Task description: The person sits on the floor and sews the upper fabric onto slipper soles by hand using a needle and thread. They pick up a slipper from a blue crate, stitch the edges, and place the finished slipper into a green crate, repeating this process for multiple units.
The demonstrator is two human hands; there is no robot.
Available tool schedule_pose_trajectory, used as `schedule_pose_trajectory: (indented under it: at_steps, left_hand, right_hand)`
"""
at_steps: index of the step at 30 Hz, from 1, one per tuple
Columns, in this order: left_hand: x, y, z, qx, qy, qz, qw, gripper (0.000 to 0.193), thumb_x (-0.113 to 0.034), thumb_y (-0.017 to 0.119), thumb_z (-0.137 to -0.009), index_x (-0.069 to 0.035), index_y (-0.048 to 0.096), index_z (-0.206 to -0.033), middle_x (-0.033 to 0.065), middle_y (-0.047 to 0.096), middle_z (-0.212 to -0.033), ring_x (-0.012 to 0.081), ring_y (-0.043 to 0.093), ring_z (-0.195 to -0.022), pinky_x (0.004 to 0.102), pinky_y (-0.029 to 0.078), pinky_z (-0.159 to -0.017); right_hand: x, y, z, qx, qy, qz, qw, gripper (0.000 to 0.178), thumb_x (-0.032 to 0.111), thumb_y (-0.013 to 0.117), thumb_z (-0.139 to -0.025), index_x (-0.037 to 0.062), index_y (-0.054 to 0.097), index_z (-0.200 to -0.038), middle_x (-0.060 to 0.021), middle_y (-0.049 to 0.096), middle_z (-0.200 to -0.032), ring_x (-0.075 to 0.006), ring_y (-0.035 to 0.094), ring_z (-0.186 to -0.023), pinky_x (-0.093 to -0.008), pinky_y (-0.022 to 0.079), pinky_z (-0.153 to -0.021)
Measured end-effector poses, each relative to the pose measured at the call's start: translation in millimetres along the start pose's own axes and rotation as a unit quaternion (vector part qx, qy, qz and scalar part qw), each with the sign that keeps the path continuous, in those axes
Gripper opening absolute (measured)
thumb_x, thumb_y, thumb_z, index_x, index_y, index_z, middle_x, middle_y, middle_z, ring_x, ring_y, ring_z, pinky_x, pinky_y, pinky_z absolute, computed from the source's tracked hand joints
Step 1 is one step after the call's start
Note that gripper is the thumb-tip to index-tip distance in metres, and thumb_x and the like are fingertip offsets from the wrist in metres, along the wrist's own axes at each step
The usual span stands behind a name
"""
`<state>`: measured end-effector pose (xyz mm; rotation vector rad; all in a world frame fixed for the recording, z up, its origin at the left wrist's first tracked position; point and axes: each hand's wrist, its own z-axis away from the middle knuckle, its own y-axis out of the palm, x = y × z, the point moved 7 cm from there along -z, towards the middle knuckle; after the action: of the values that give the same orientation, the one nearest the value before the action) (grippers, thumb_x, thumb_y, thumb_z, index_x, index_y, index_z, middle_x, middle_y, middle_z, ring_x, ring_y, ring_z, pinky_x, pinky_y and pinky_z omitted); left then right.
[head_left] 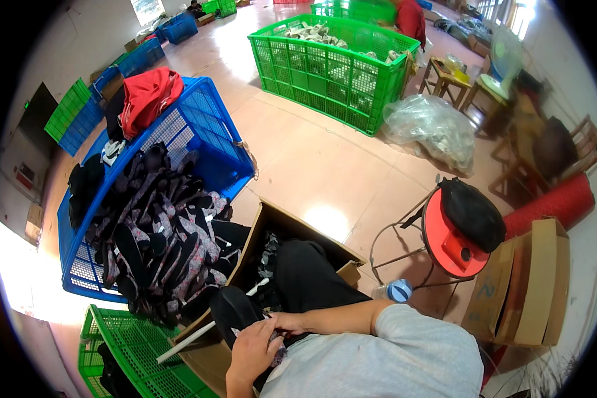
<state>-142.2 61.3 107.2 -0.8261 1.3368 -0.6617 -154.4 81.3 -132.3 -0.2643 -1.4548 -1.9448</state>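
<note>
In my lap, my left hand (253, 343) and my right hand (289, 323) come together on a small floral-patterned fabric piece (280, 354) with dark parts. My left fingers are bent over it, and my right fingers pinch close beside them. Much of the piece is hidden under the hands. To the left, a heap of similar black and pinkish floral pieces (172, 245) spills from a tipped blue crate (209, 126). An open cardboard box (292, 222) stands around my black-trousered legs, with crumpled dark material (268, 259) inside.
A green crate (139, 351) with a white rod (187, 342) above it sits at lower left. To the right are a red-topped stool (438, 245) bearing a black bag (471, 215), a blue-capped bottle (398, 290) and cartons (527, 285). Farther off stands a filled green crate (318, 86), near a red-clothed person (411, 23).
</note>
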Motion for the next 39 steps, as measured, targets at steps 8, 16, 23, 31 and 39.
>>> schedule_pose_trajectory:
  at_steps: [8, 16, 23, 31, 39]
  left_hand:
    - [14.9, 0.3, -0.4, -0.022, -0.058, 0.009, 0.998, 0.048, -0.017, 0.07, -0.082, -0.003, 0.062, -0.127, 0.0181, 0.067, -0.12, 0.0357, 0.064, -0.108, 0.042, 0.051, -0.094]
    - [15.6, -1.2, 3.4, -0.028, -0.08, -0.02, 0.996, 0.049, -0.017, 0.072, -0.08, -0.003, 0.062, -0.126, 0.0185, 0.067, -0.118, 0.0362, 0.064, -0.106, 0.0417, 0.051, -0.092]
    - [35.7, 9.1, 21.2, -0.054, -0.116, -0.068, 0.99, 0.05, -0.02, 0.073, -0.079, -0.004, 0.061, -0.125, 0.0161, 0.067, -0.101, 0.0354, 0.065, -0.093, 0.0439, 0.051, -0.082]
    - [45.0, 21.3, 47.7, -0.056, -0.232, -0.108, 0.965, 0.037, -0.028, 0.075, -0.078, -0.004, 0.063, -0.103, 0.0163, 0.067, -0.087, 0.0368, 0.064, -0.083, 0.0465, 0.05, -0.074]
    - [90.3, 1.7, 112.0, -0.249, -0.35, 0.04, 0.902, 0.03, -0.019, 0.076, -0.076, -0.005, 0.049, -0.072, 0.0159, 0.05, -0.065, 0.0373, 0.053, -0.066, 0.0457, 0.042, -0.059]
  right_hand:
    - [3.5, -1.4, -0.9, 0.002, 0.015, -0.017, 1.0, 0.009, 0.027, 0.06, -0.099, 0.0195, 0.064, -0.099, 0.0078, 0.052, -0.064, -0.0031, 0.038, -0.045, -0.021, 0.024, -0.042]
    - [-2.3, -2.5, -7.0, 0.022, -0.015, -0.001, 1.0, 0.032, 0.05, 0.069, -0.091, 0.0267, 0.052, -0.106, 0.0082, 0.044, -0.062, -0.0027, 0.029, -0.045, -0.0225, 0.014, -0.041]
    - [8.6, 9.6, 5.6, 0.048, -0.007, -0.02, 0.999, 0.028, 0.038, 0.07, -0.093, 0.0246, 0.053, -0.111, 0.0074, 0.049, -0.067, -0.0023, 0.032, -0.046, -0.0225, 0.017, -0.041]
    - [4.4, 10.8, 6.9, 0.063, 0.018, 0.003, 0.998, 0.028, 0.03, 0.066, -0.095, 0.0193, 0.055, -0.118, 0.0078, 0.051, -0.077, -0.0015, 0.037, -0.056, -0.0198, 0.023, -0.046]
    - [14.7, 11.6, 15.2, 0.015, 0.042, 0.059, 0.997, 0.021, 0.017, 0.065, -0.095, 0.0112, 0.063, -0.114, -0.0019, 0.065, -0.09, -0.0039, 0.044, -0.058, -0.0194, 0.03, -0.047]
